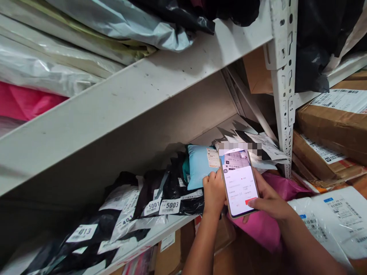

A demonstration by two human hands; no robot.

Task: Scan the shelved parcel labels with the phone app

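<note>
The smartphone is grasped by the right hand, its fingers wrapped behind the case and its thumb laid across the screen, on or just above a red button. The left hand is curled at the phone's left edge, knuckles up, in front of a light-blue poly mailer; whether anything is gripped by it cannot be told. Both forearms are extended upward from the bottom of the view, and the phone is held upright, slightly tilted, over the front of the lower shelf. At the top of the screen a barcode label is shown above a white panel, whose small text cannot be read. A printed label is carried by the blue mailer. Among the black poly mailers to the left, "5003" can be read on one tag, "5001" on the tag beside it, and "4013" on another tag farther left. Open, shadowed room is left above and behind these mailers, bounded overhead by the upper shelf beam and at the right by a slotted upright. Beyond the upright, labelled cardboard boxes are stacked.
</note>
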